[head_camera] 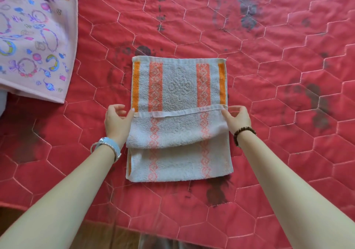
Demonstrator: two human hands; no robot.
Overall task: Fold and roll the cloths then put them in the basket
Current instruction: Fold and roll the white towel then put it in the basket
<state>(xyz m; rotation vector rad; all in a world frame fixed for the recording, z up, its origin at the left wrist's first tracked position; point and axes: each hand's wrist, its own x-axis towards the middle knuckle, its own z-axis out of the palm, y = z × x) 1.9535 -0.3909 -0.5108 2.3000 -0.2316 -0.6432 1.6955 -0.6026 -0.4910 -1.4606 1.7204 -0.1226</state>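
A white towel with orange stripes lies on the red quilted mat in the middle of the view. Its near part is doubled over, and the hemmed edge runs across the towel's middle. My left hand pinches the left corner of that hem with thumb and fingers. My right hand pinches the right corner of the same hem. The folded flap bulges a little between my wrists. No basket is in view.
A pink cloth printed with small coloured drawings lies flat at the upper left, overhanging the mat's left edge. Dark stains mark the mat. The mat's near edge and a wooden floor show at the bottom.
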